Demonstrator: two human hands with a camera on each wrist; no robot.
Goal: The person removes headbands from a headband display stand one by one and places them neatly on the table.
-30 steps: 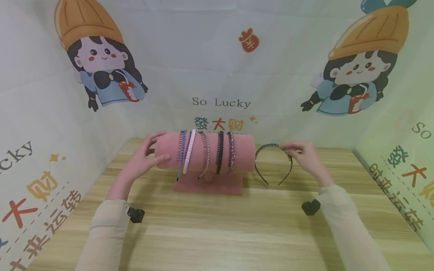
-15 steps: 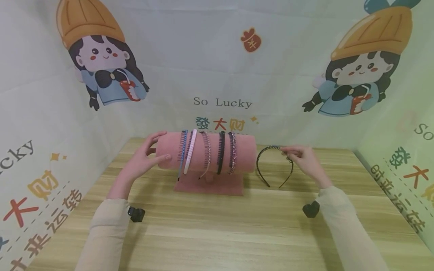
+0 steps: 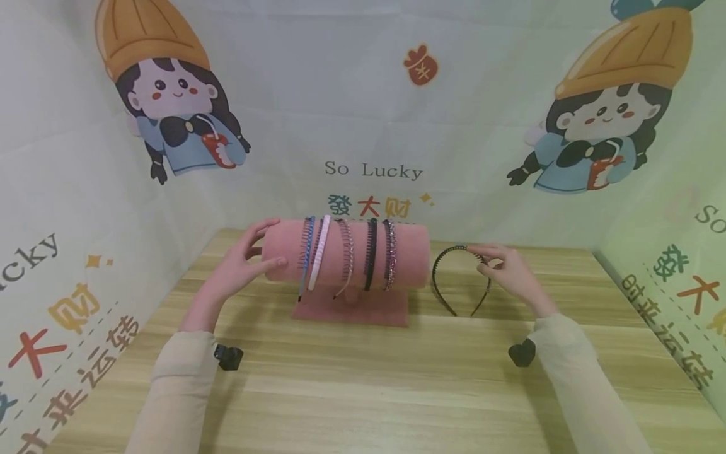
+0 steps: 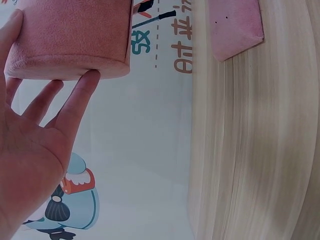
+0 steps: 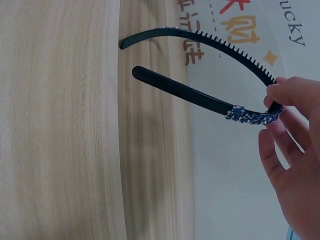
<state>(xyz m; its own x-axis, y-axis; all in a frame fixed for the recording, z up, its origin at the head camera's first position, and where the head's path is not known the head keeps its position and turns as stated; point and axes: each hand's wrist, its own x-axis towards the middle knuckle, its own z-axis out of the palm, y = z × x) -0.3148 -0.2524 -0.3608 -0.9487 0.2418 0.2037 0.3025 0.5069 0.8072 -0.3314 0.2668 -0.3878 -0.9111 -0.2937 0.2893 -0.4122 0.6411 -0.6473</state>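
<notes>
Currently, right arm (image 3: 584, 378) outstretched, hand (image 3: 512, 270) pinching headband (image 5: 182, 91).

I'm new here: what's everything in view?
Table: 1, pale wood, foreground
Backdrop: 1, whitish, lettered, behind table
Cartoon figures: 2, orange-hatted, on backdrop
Pouch print: 1, red, on backdrop
Display stand: 1, pink, on table
Headbands: 5, blue, white, pinkish, black, glittery, on stand
Separate headband: 1, black with blue glitter, beside stand
Sleeves: 2, cream, lower edge
Small devices: 2, black, beside sleeves
Left hand: 1, bare, gripping stand
Right hand: 1, bare, pinching separate headband
</notes>
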